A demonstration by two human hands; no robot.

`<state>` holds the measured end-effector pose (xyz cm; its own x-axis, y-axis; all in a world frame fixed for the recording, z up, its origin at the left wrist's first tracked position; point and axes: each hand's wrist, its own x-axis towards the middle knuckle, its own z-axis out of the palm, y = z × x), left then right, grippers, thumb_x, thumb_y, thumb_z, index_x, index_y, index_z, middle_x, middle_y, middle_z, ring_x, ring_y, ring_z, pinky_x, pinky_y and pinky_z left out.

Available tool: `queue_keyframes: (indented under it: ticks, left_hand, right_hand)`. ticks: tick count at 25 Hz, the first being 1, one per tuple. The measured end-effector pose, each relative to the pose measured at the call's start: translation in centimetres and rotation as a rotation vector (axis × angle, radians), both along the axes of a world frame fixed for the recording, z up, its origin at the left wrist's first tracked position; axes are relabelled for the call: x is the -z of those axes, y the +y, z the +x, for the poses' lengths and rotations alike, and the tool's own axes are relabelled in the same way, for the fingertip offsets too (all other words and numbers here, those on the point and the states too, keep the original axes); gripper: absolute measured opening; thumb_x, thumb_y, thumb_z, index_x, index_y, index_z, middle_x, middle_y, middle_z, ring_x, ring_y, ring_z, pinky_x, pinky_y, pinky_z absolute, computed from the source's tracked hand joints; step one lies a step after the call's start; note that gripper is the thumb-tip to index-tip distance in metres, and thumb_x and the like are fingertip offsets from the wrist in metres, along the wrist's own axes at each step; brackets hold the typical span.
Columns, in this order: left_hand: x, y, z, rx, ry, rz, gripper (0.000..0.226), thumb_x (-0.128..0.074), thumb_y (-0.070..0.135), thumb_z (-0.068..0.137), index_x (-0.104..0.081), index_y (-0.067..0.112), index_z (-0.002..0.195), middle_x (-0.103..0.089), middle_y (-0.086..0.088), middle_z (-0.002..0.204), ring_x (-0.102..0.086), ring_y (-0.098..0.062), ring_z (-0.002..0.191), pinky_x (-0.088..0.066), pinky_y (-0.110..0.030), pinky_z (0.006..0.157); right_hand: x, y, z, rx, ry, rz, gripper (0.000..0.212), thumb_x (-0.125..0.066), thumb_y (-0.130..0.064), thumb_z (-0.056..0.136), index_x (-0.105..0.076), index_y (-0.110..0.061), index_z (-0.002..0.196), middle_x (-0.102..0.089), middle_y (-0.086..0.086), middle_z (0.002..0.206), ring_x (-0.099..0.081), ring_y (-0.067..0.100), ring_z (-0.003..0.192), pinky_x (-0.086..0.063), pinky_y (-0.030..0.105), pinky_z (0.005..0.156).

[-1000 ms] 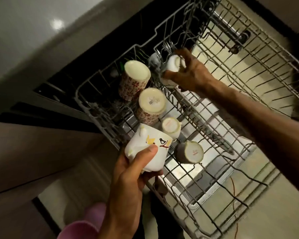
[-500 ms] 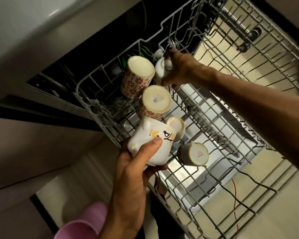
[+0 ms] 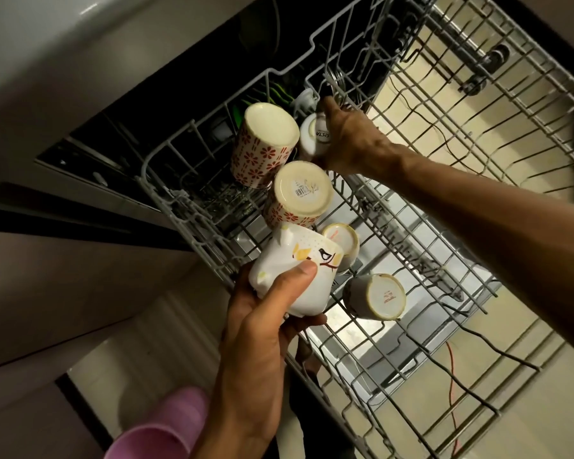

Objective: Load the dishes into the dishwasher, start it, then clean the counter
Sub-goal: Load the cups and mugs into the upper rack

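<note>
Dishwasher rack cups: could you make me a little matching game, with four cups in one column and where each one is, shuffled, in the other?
Cups:
1. bird mug
2. lettered white cup
3. barcode-sticker cup
4. grey cup

Places:
A. upside down in the rack, second in the row of flower-patterned cups
B. gripped by the left hand at the rack's near edge
C. held by the right hand at the rack's far end
D. lying nearest the viewer, base showing

Pairs: 1-B, 2-C, 3-A, 4-D
</note>
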<state>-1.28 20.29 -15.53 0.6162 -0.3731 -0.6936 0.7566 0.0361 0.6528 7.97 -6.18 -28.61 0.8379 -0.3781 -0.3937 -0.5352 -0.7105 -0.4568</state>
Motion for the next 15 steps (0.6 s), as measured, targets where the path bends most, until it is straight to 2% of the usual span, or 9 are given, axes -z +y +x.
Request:
queue_keyframes:
  ticks: [2,5,7,10,11,13,15]
  left_hand:
    - [0.4,0.1,-0.1,0.036,-0.011,0.005,0.052,-0.075,0.04,0.056,-0.072,0.028,0.106,-0.071,-0.002,0.111,-0.069,-0.017,0.094,-0.055,-0.031,0.067]
    - [0.8,-0.4,0.1,0.067,-0.008,0.041,0.054,-0.077,0.037,0.061,-0.069,0.023,0.113,-0.071,-0.001,0.111,-0.069,-0.016,0.094,-0.052,-0.032,0.069]
    - [0.8,-1.1,0.3,0.089,-0.007,0.043,0.051,-0.078,0.036,0.069,-0.067,0.022,0.117,-0.072,0.001,0.109,-0.07,-0.012,0.092,-0.051,-0.032,0.07]
    - [0.4,-2.5,0.3,0.106,-0.019,0.053,0.05,-0.072,0.042,0.071,-0.065,0.026,0.118,-0.072,0.006,0.108,-0.07,-0.006,0.088,-0.053,-0.027,0.067]
    - [0.4,-3.0,0.3,0.116,-0.025,0.06,0.051,-0.068,0.043,0.071,-0.064,0.028,0.119,-0.072,0.007,0.107,-0.07,-0.005,0.086,-0.053,-0.023,0.066]
    - [0.6,-4.1,0.1,0.153,-0.021,0.087,0.052,-0.067,0.049,0.074,-0.061,0.031,0.122,-0.072,0.009,0.106,-0.071,-0.005,0.086,-0.055,-0.023,0.068]
    - [1.0,-4.9,-0.1,0.193,0.013,0.116,0.058,-0.068,0.063,0.073,-0.059,0.035,0.123,-0.073,0.008,0.104,-0.072,-0.011,0.089,-0.057,-0.035,0.081]
  right_hand:
    - [-0.7,0.1,-0.4,0.026,0.006,0.011,0.105,-0.074,-0.053,0.056,-0.028,-0.021,0.144,-0.056,0.015,0.13,-0.065,0.024,0.099,-0.051,0.024,0.07]
    - [-4.6,1.3,-2.1,0.058,-0.024,0.034,0.105,-0.081,-0.042,0.068,-0.021,-0.02,0.151,-0.047,0.012,0.144,-0.055,0.029,0.121,-0.048,0.03,0.09]
    - [-8.2,2.5,-5.1,0.145,-0.091,0.066,0.087,-0.077,-0.033,0.079,-0.027,-0.019,0.149,-0.045,0.007,0.148,-0.054,0.024,0.123,-0.047,0.029,0.096]
    - [-12.9,4.7,-11.0,0.201,-0.247,0.23,0.055,-0.069,-0.023,0.086,-0.047,-0.025,0.136,-0.055,-0.009,0.136,-0.061,0.003,0.108,-0.055,0.023,0.089]
    - [-14.0,5.6,-12.9,0.18,-0.256,0.33,0.051,-0.068,-0.018,0.086,-0.051,-0.028,0.132,-0.057,-0.015,0.132,-0.059,-0.002,0.11,-0.055,0.025,0.09]
    - [-15.1,7.1,-15.9,0.091,-0.24,0.488,0.056,-0.069,-0.012,0.086,-0.05,-0.036,0.133,-0.054,-0.022,0.134,-0.052,-0.004,0.123,-0.046,0.021,0.101]
    - [-15.3,8.5,-17.9,0.037,-0.235,0.519,0.066,-0.07,-0.02,0.082,-0.044,-0.04,0.139,-0.044,-0.026,0.143,-0.042,-0.004,0.133,-0.042,0.022,0.107]
